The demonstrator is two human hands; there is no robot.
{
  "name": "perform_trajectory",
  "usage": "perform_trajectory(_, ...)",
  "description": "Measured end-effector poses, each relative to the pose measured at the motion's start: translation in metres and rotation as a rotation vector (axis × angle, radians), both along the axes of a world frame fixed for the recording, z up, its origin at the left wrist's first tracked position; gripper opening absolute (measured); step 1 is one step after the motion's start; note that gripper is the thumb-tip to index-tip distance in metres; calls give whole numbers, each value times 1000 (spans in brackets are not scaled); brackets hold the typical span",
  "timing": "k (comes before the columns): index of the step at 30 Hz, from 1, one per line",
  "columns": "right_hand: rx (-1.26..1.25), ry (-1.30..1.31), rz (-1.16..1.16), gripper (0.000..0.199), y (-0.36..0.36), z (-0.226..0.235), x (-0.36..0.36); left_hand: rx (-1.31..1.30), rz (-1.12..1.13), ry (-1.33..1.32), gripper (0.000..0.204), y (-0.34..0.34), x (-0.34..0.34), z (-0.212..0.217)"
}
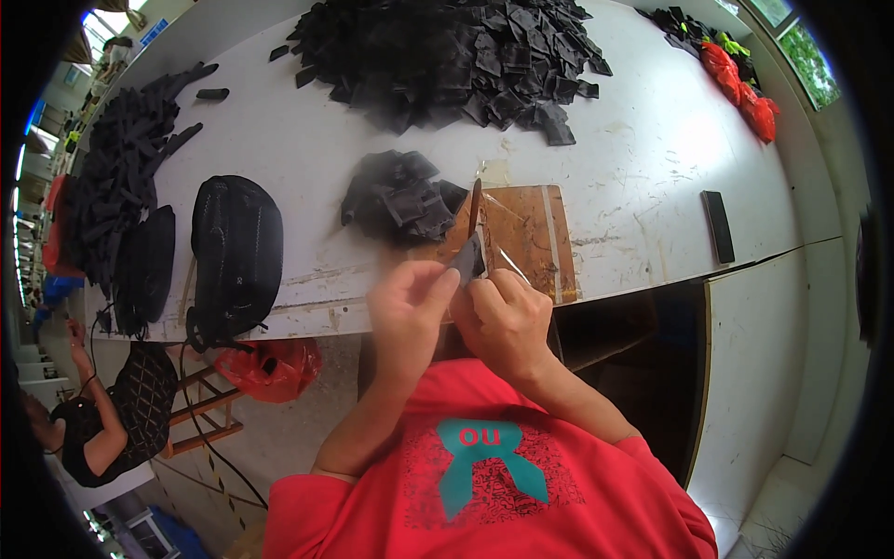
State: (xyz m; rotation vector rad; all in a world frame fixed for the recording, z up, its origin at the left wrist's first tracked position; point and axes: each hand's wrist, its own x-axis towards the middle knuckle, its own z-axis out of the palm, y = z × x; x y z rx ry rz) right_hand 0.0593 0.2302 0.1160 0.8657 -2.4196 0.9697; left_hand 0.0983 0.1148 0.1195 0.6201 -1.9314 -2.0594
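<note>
My left hand (407, 312) is closed in a pinch on a small black fabric piece (467, 259) in front of my chest. My right hand (507, 317), with curled fingers, grips the same piece from the other side. Just past the piece, a thin reddish-brown strip with a narrow tip (476, 207) points away from me; its lower end is hidden. Under it lies a worn brown board (535, 233) at the table's near edge. Beside the board, left of the strip, is a loose pile of black fabric pieces (400, 200).
A large heap of black pieces (503, 61) covers the far middle of the white table (633, 177). Black strips (121, 158) and two black pouches (237, 252) lie left. A dark bar (717, 226) and red bag (740, 93) are right. A person (102, 410) sits at left.
</note>
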Motion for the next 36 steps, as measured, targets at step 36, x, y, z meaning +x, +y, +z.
perform_trajectory(36,-851,-1253,305,6,18,9,-22,646,-156,36,19,-16,-5,6)
